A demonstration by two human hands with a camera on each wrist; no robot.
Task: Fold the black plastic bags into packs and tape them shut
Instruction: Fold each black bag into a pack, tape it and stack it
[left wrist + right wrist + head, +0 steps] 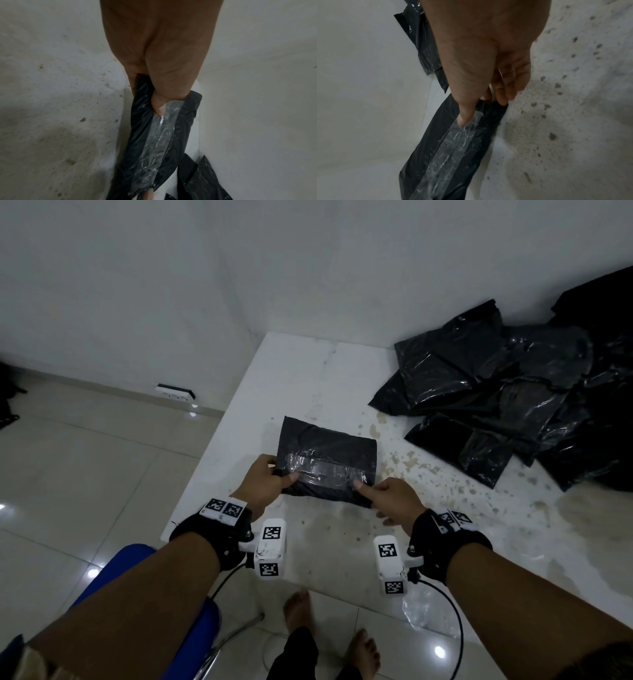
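Between the two hands, a folded black pack (327,460) is held just above the white bench (308,378), a strip of clear tape (322,472) running across its face. Left hand (262,479) pinches the pack's left end, thumb on the tape. Right hand (394,499) pinches the right end the same way, thumb on top, fingers underneath. Beyond the right grip, well apart, lies a heap of black bags (496,398).

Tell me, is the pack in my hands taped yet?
Taped: a clear tape strip runs across the folded black pack, both thumbs on its ends.
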